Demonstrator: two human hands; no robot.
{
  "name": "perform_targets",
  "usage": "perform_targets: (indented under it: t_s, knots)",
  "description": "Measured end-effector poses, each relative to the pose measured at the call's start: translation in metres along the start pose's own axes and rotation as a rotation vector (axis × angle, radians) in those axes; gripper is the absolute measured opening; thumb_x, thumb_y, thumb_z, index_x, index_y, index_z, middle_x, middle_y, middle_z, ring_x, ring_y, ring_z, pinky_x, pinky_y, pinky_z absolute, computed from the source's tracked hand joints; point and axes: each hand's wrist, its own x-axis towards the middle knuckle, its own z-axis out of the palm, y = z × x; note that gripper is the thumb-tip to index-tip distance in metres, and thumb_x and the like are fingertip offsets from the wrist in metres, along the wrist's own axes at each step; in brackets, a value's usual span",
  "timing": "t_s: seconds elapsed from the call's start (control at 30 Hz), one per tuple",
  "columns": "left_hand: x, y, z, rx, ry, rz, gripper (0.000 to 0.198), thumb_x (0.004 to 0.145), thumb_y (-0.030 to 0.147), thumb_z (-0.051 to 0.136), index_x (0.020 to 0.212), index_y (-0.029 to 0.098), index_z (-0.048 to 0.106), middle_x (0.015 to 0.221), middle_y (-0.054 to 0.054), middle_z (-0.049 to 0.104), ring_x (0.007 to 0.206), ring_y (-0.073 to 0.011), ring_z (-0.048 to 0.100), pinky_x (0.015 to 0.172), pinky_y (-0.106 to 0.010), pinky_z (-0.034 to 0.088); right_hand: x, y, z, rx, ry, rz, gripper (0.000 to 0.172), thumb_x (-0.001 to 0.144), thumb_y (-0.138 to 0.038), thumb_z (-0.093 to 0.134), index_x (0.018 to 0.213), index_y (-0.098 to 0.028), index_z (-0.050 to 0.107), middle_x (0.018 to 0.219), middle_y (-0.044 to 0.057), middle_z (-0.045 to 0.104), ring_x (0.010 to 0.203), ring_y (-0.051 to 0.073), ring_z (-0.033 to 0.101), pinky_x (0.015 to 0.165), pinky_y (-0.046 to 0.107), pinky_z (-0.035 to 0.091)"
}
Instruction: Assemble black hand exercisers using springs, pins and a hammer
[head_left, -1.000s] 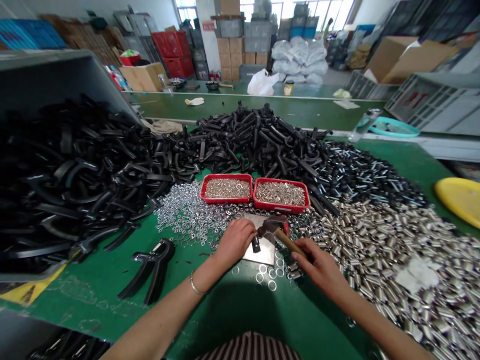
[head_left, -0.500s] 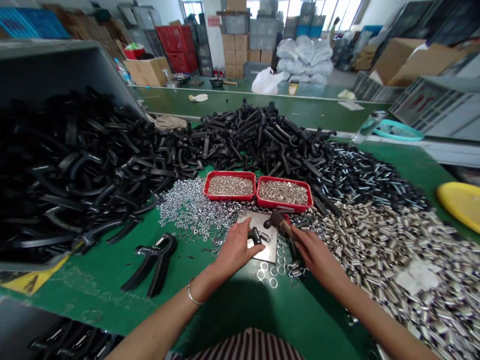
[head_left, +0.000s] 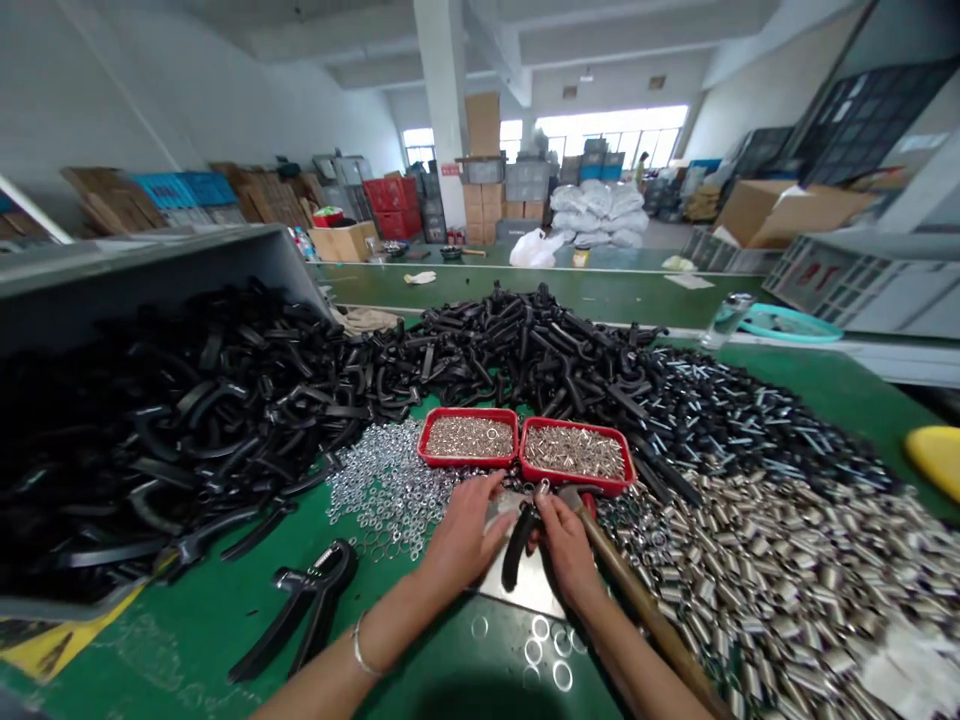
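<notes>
A black curved hand-grip handle [head_left: 517, 552] is pinched in my right hand [head_left: 568, 548], with a small metal piece at its upper end. It is over the flat metal plate [head_left: 529, 588]. Beside it, my left hand [head_left: 466, 530] has thumb and fingers apart, the thumb tip close to the handle; whether it touches is unclear. A hammer [head_left: 637, 590] lies to the right of my right hand, its wooden handle partly behind my forearm. An assembled hand gripper [head_left: 311, 600] with a spring rests on the green table to the left.
Two red trays [head_left: 469, 462] of small metal parts stand behind the plate. Nuts [head_left: 386, 475] lie left, metal sleeves [head_left: 780, 560] right, and rings [head_left: 562, 675] in front. Black handles [head_left: 517, 340] are heaped behind and fill a grey crate [head_left: 289, 270] at left.
My right hand has let go of the hammer, which now lies at the right, and holds the black handle. The view has tilted upward.
</notes>
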Motion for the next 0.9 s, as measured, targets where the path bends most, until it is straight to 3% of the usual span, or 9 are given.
perform_targets:
  t_s: [0.1, 0.2, 0.3, 0.4, 0.53, 0.67, 0.77, 0.83, 0.9]
  knots:
    - [0.059, -0.043, -0.026, 0.12, -0.002, -0.079, 0.028, 0.098, 0.031, 0.049, 0.118, 0.017, 0.062, 0.115, -0.011, 0.065, 0.11, -0.0236, 0.06, 0.101, -0.042, 0.047, 0.008, -0.005, -0.006, 0.018, 0.045, -0.01, 0.045, 0.082, -0.063, 0.066, 0.087, -0.018, 0.065, 0.062, -0.003, 0.055, 0.047, 0.009, 0.044, 0.043, 0.021, 0.036]
    - [0.126, -0.081, -0.038, 0.294, -0.119, -0.219, 0.027, 0.096, 0.019, 0.045, 0.113, 0.014, 0.066, 0.115, -0.012, 0.067, 0.111, -0.0229, 0.061, 0.102, -0.038, 0.046, 0.012, -0.01, -0.012, 0.036, 0.037, 0.007, 0.047, 0.081, -0.064, 0.067, 0.09, -0.018, 0.067, 0.063, -0.003, 0.055, 0.045, 0.008, 0.042, 0.04, 0.02, 0.033]
    - [0.18, -0.105, -0.028, 0.353, -0.215, -0.258, 0.027, 0.093, 0.012, 0.047, 0.106, 0.014, 0.071, 0.111, -0.013, 0.07, 0.109, -0.0233, 0.063, 0.099, -0.034, 0.048, 0.014, -0.01, -0.016, 0.035, -0.002, 0.013, 0.045, 0.082, -0.063, 0.067, 0.089, -0.018, 0.067, 0.064, -0.003, 0.055, 0.045, 0.007, 0.043, 0.039, 0.019, 0.031]
    - [0.216, -0.117, -0.004, 0.408, -0.319, -0.291, 0.023, 0.095, 0.02, 0.055, 0.113, 0.014, 0.067, 0.117, -0.013, 0.066, 0.108, -0.0239, 0.063, 0.095, -0.038, 0.051, 0.016, -0.006, -0.018, 0.02, -0.015, 0.02, 0.042, 0.084, -0.061, 0.066, 0.088, -0.019, 0.064, 0.064, -0.004, 0.055, 0.044, 0.007, 0.043, 0.04, 0.018, 0.03]
    - [0.24, -0.123, 0.018, 0.479, -0.447, -0.302, 0.038, 0.094, 0.037, 0.061, 0.126, 0.017, 0.057, 0.127, -0.01, 0.059, 0.108, -0.0228, 0.062, 0.09, -0.044, 0.055, 0.019, -0.002, -0.02, 0.008, -0.007, 0.016, 0.044, 0.084, -0.063, 0.064, 0.087, -0.019, 0.063, 0.063, -0.004, 0.054, 0.042, 0.007, 0.042, 0.038, 0.019, 0.03]
    - [0.246, -0.121, 0.022, 0.537, -0.49, -0.266, 0.03, 0.094, 0.032, 0.062, 0.12, 0.017, 0.062, 0.123, -0.012, 0.062, 0.109, -0.024, 0.062, 0.091, -0.042, 0.054, 0.021, -0.002, -0.021, 0.008, -0.017, 0.025, 0.046, 0.083, -0.064, 0.064, 0.087, -0.019, 0.063, 0.066, -0.003, 0.056, 0.043, 0.007, 0.043, 0.037, 0.019, 0.031]
    - [0.247, -0.113, 0.01, 0.58, -0.408, -0.214, 0.018, 0.093, 0.015, 0.056, 0.106, 0.012, 0.067, 0.119, -0.019, 0.063, 0.121, -0.0331, 0.055, 0.101, -0.051, 0.042, 0.02, -0.002, -0.021, 0.011, -0.024, 0.026, 0.043, 0.084, -0.063, 0.063, 0.086, -0.019, 0.061, 0.067, -0.003, 0.059, 0.044, 0.008, 0.045, 0.037, 0.019, 0.032]
    - [0.247, -0.106, -0.009, 0.602, -0.314, -0.178, 0.024, 0.094, 0.008, 0.046, 0.105, 0.011, 0.067, 0.124, -0.023, 0.06, 0.129, -0.0373, 0.045, 0.105, -0.059, 0.033, 0.018, -0.002, -0.019, 0.017, -0.033, 0.013, 0.042, 0.085, -0.061, 0.063, 0.086, -0.019, 0.06, 0.068, -0.003, 0.058, 0.044, 0.007, 0.045, 0.038, 0.018, 0.033]
    - [0.243, -0.099, -0.033, 0.6, -0.189, -0.154, 0.028, 0.093, 0.006, 0.041, 0.109, 0.01, 0.064, 0.127, -0.023, 0.058, 0.129, -0.0378, 0.043, 0.105, -0.061, 0.03, 0.015, -0.003, -0.019, 0.02, -0.039, 0.011, 0.041, 0.086, -0.06, 0.062, 0.087, -0.019, 0.059, 0.069, -0.004, 0.057, 0.044, 0.006, 0.044, 0.039, 0.018, 0.033]
